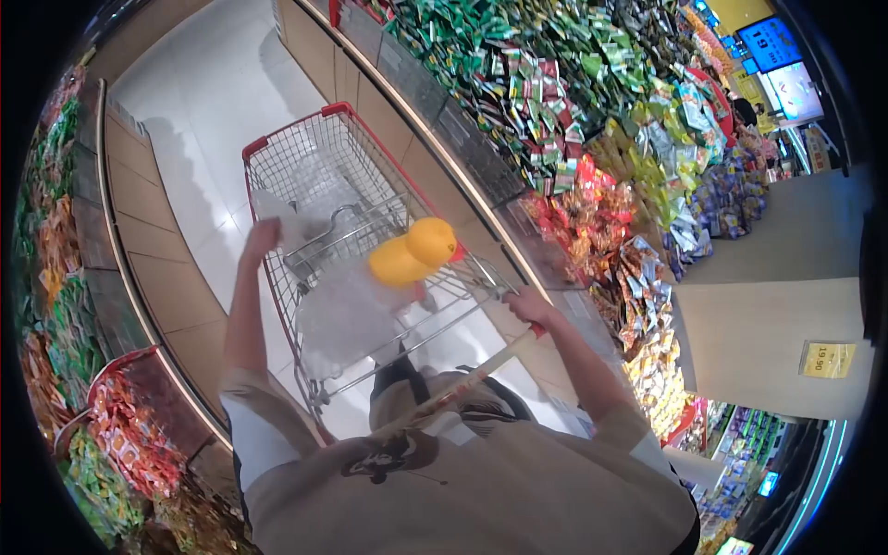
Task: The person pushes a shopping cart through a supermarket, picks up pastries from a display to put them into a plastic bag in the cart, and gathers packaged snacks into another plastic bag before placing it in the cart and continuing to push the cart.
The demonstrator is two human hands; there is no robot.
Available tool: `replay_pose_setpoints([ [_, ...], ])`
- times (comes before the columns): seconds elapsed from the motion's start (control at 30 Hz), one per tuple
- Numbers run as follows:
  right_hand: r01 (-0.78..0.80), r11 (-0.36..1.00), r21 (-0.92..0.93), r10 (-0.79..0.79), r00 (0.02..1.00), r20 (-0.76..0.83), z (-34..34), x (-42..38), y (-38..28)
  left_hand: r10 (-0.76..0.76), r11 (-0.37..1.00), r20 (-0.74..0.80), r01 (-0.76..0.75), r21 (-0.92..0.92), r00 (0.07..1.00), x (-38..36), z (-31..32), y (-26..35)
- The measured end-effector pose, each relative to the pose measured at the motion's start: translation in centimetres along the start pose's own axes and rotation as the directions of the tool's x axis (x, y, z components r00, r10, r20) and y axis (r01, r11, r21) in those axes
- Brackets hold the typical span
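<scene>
A wire shopping cart (338, 113) with red corners stands in front of me. Over its left rim, my left hand (265, 238) is closed on a thin clear plastic bag (289, 222), slightly blurred. My right hand (529, 307) is wrapped round the cart's frame at the right end of the handle bar (472, 377). Inside the cart, near its right side, sits a yellow duck-shaped toy (407, 259) with a red beak. Cloudy clear plastic (347, 319) lies in the cart's near left part, and more of it is at the far end.
Bins of wrapped snacks (536, 102) line the right side, and further snack bins (129, 430) stand on the left. Pale floor (199, 79) runs between the wooden counters. A pillar (772, 342) with a yellow price tag (826, 359) rises at the right. Screens (772, 44) glow beyond.
</scene>
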State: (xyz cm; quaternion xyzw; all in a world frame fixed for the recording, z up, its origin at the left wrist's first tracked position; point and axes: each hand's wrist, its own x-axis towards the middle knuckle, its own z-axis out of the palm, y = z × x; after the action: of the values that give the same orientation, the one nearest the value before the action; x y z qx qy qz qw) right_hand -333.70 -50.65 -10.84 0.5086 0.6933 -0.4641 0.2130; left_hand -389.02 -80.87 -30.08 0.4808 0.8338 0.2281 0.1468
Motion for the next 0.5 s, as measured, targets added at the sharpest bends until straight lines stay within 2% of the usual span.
replay_pose_setpoints([
  [0.07, 0.036, 0.999, 0.024, -0.036, 0.999, -0.029, 0.1, 1.5, -2.1, 0.005, 1.0, -0.217, -0.008, -0.011, 0.976, 1.3, -5.7, -0.2],
  [0.1, 0.045, 0.999, 0.022, -0.044, 0.999, -0.032, 0.3, 1.9, -2.8, -0.209, 0.944, -0.234, 0.133, -0.302, 0.949, 1.2, -9.9, 2.2],
  [0.13, 0.052, 0.998, 0.023, -0.051, 0.998, -0.035, 0.7, 2.2, -3.3, -0.408, 0.787, -0.189, 0.24, -0.568, 0.893, 1.0, -14.1, 5.8],
  [0.17, 0.083, 0.996, 0.025, -0.082, 0.996, -0.021, 0.8, 2.8, -3.7, -0.481, 0.674, -0.197, 0.217, -0.706, 0.854, 0.9, -17.3, 7.8],
  [0.2, 0.096, 0.995, 0.006, -0.095, 0.995, -0.033, 0.9, 3.0, -4.5, -0.147, 0.964, -0.548, -0.004, -0.265, 0.824, 1.1, -18.6, 7.6],
  [0.23, 0.106, 0.994, -0.012, -0.107, 0.993, -0.046, 1.0, 3.2, -5.3, -0.347, 0.843, -0.489, 0.037, -0.537, 0.801, 1.2, -21.1, 9.2],
  [0.3, 0.111, 0.993, -0.051, -0.115, 0.99, -0.083, 1.1, 3.3, -7.1, -0.529, 0.595, -0.364, 0.029, -0.803, 0.766, 0.9, -25.5, 12.9],
  [0.37, 0.111, 0.993, -0.033, -0.113, 0.99, -0.08, 1.2, 4.3, -8.4, -0.551, 0.488, -0.343, -0.04, -0.872, 0.76, 0.6, -28.6, 16.4],
  [0.47, 0.116, 0.992, -0.044, -0.118, 0.991, -0.066, 2.0, 8.2, -7.8, -0.431, 0.662, -0.558, -0.172, -0.73, 0.71, 0.8, -30.5, 18.6],
  [0.5, 0.107, 0.991, -0.075, -0.112, 0.991, -0.068, 2.1, 9.4, -7.8, -0.25, 0.846, -0.656, -0.168, -0.505, 0.712, 0.8, -31.1, 18.2],
])
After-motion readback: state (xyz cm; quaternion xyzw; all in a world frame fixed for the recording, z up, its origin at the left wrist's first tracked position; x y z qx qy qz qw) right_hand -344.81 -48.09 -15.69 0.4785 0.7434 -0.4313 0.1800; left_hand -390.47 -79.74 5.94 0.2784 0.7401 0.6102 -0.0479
